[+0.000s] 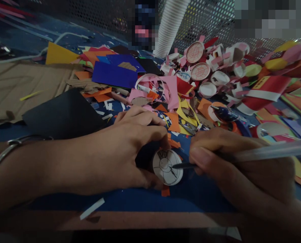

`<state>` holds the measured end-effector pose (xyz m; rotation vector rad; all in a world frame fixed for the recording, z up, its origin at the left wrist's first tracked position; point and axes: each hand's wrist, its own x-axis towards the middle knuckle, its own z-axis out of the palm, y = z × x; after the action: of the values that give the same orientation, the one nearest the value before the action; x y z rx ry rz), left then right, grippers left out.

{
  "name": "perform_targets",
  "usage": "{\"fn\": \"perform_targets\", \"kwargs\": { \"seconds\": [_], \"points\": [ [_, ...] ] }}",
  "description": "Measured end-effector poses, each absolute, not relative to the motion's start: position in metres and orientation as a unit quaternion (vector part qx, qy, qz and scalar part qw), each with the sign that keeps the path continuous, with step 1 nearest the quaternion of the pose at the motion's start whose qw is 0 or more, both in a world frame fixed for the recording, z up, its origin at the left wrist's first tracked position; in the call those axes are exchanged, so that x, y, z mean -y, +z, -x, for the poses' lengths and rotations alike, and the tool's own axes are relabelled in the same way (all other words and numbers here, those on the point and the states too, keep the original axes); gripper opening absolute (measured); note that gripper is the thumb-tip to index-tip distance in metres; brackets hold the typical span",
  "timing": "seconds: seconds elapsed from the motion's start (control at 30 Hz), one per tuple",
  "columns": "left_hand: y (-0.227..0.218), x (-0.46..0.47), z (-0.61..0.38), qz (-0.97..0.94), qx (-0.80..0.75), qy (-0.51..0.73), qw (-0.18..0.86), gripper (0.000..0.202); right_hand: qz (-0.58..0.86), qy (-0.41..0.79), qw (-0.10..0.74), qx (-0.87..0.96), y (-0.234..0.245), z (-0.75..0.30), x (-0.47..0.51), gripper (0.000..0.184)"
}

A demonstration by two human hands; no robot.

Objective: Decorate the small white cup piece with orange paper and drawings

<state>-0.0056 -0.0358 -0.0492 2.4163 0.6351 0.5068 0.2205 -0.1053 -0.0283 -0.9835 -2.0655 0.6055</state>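
Observation:
Near the front edge of the blue table, my left hand (pixel 137 145) grips a small round white paper disc (pixel 174 157) between thumb and fingers. Its face carries black lines: an inner circle, spokes and a dark scribbled patch at the top. Orange paper tabs stick out around its rim. My right hand (pixel 241 172) is closed around a pen (pixel 272 150) with a clear barrel. The pen's dark tip meets the disc's face, right of its middle. Whatever lies under the disc is hidden.
Coloured paper scraps (pixel 188 113) litter the table behind my hands. White and pink paper cups (pixel 207 89) are heaped at the back right, before a perforated metal panel (pixel 97 20). Black paper (pixel 64 113) and corrugated cardboard (pixel 21 87) lie left. Scissors (pixel 189 127) rest among the scraps.

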Motion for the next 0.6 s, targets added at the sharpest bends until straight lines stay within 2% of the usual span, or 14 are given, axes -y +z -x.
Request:
{"fn": "perform_targets", "kwargs": {
  "seconds": [0.13,0.33,0.5,0.6],
  "points": [
    [-0.0462,0.0367,0.004,-0.904,-0.246,0.182,0.298,0.049,0.391,0.254,0.379,0.799,-0.0272,-0.2207,0.1059,0.026],
    [-0.0405,0.0382,0.0023,-0.903,-0.249,0.173,0.304,0.044,0.393,0.246,0.376,0.802,-0.0283,-0.221,0.105,0.021],
    [-0.0396,0.0397,0.003,-0.904,-0.259,0.161,0.299,0.031,0.388,0.243,0.378,0.805,-0.0271,-0.2208,0.1053,0.024],
    [-0.0428,0.039,0.0032,-0.903,-0.247,0.185,0.298,0.042,0.388,0.242,0.382,0.803,-0.0273,-0.2205,0.1051,0.024]
  ]
}}
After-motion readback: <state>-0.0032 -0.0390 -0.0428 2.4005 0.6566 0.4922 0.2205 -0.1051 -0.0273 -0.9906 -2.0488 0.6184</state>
